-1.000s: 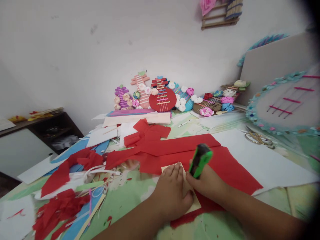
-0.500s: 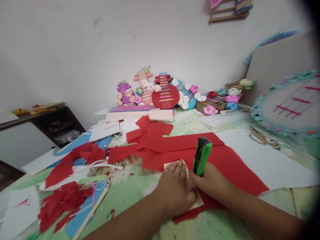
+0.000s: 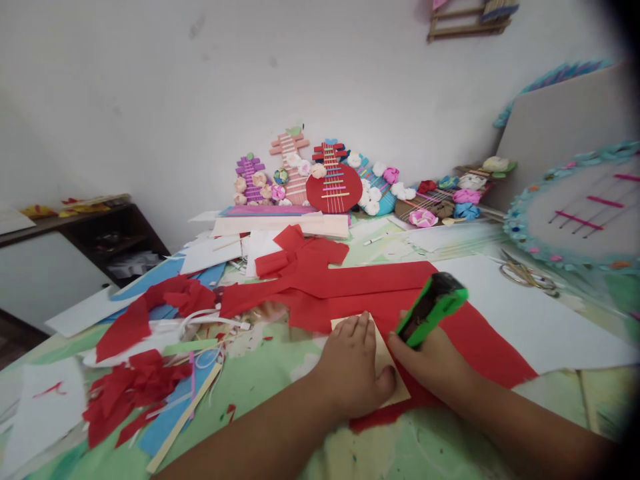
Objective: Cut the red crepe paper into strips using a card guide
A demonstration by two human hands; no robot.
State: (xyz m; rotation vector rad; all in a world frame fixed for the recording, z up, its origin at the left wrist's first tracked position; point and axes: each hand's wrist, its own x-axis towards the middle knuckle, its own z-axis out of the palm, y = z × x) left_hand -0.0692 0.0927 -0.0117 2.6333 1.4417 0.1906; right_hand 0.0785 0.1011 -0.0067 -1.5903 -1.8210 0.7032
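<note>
- We are grasping a green and black cutter (image 3: 434,308) in the right hand (image 3: 434,363), fingers curled round its lower part; its top end is sticking up out of the fist and tilting to the right.
- We are not seeing any blade, as the hand is hiding the lower end; we are judging the tool light, stiff and easy to grip, best held low on the handle, clear of any edge.
- We are laying the left hand (image 3: 347,370) flat, its fingers stretched out and clasping nothing, over a cream card (image 3: 383,353), which is lying just left of the gripping fist.
- We are taking the card for thin, light and fairly stiff, likely to slide over what is under it; spread fingers, set back from its right edge, are suiting it better than a pinch.
- We are finding the red sheet (image 3: 480,343) partly under the card and reaching out beyond the fist; whether it is paper or cloth, we are not able to tell. It is looking soft and apt to wrinkle or tear, so a broad, flat palm is seeming the safest hold.
- We are noting scissors (image 3: 529,276) lying on a white sheet (image 3: 570,337), well right of the fist.
</note>
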